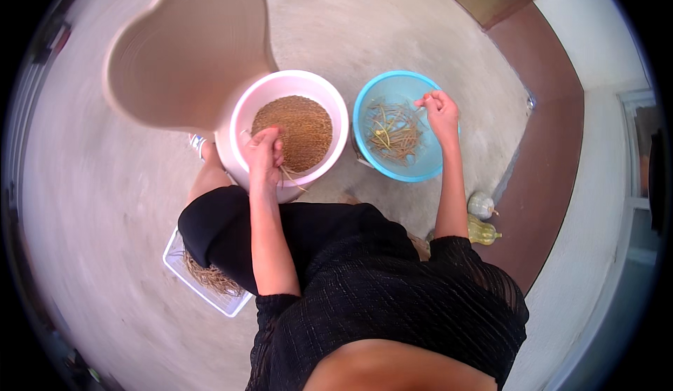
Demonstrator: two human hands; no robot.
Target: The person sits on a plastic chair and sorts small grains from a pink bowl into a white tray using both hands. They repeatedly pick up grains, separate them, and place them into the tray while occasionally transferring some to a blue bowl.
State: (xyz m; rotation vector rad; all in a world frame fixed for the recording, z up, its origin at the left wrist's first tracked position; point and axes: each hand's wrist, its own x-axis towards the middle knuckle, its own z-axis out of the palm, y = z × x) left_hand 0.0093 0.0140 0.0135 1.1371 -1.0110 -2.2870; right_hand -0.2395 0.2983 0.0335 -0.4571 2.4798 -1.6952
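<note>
A pink-rimmed white basin (340, 122) holds a bed of small brown seeds (307, 138). Over its left side hovers my left hand (265, 151), fingers curled around a few thin dry stalks or pods (293, 179) that poke out below the palm. To the right, a blue plastic basin (368, 162) contains a loose heap of dry, slender pods (394, 136), a few of them yellowish. My right hand (440, 115) is above that basin's right rim, thumb and fingertips pinched together. Whether something thin sits between those fingertips is too small to tell.
A beige moulded plastic chair (194, 49) stands behind and under the pink basin. A white tray (210, 301) of dry stalks (210, 275) lies on the floor by my left leg. A pale squash (481, 205) and a greenish one (485, 231) lie by the brown wall base (547, 154).
</note>
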